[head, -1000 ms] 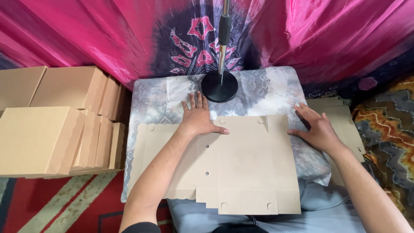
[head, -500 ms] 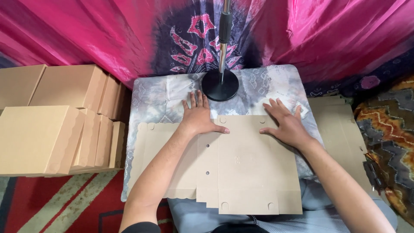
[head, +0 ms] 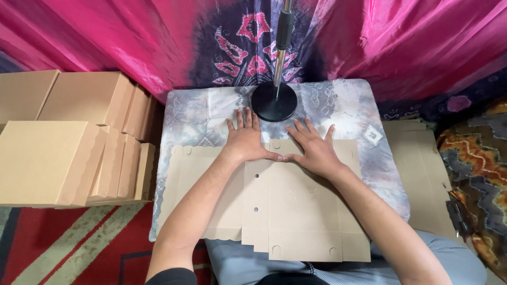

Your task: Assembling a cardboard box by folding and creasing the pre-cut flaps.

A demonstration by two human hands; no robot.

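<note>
Flat cardboard box blank (head: 296, 211): long axis left-right across table (head: 348, 105); left hand (head: 247, 140) and right hand (head: 313, 150) pressed flat, fingers spread, grasping nothing.

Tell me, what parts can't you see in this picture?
Head view only:
- Cardboard sheet: its far edge lies under the left hand and right hand.
- Stand pole: top cut off by the picture's edge.
- Flat cardboard stack: partly hidden behind the table.

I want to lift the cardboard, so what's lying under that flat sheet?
The cardboard sheet lies on a small table with a grey patterned cloth; its near edge overhangs the person's lap. Both hands, left and right, press on top. Anything beneath its middle is covered.
</note>
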